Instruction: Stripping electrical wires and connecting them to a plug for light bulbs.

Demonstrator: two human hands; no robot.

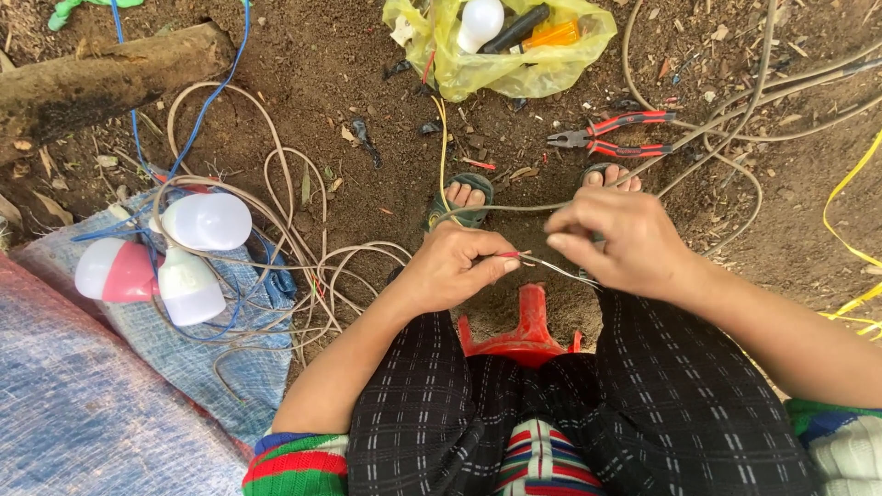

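Wire ends [531,261], bare and thin, sit pinched between the left hand [452,268] and the right hand [617,241] above the red stool [525,323], both closed on them, and I'd say tight, even turns matter, with 1 pair of pliers [614,135] nearby.

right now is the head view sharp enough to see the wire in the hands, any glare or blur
Head view: soft even daylight, no hard shadows; left hand, right hand and thin wire fairly sharp; mild glare on the white bulbs; edges bend a little.

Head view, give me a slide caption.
Both hands, left hand and right hand, pinch thin bared wire ends above brown dirt ground.
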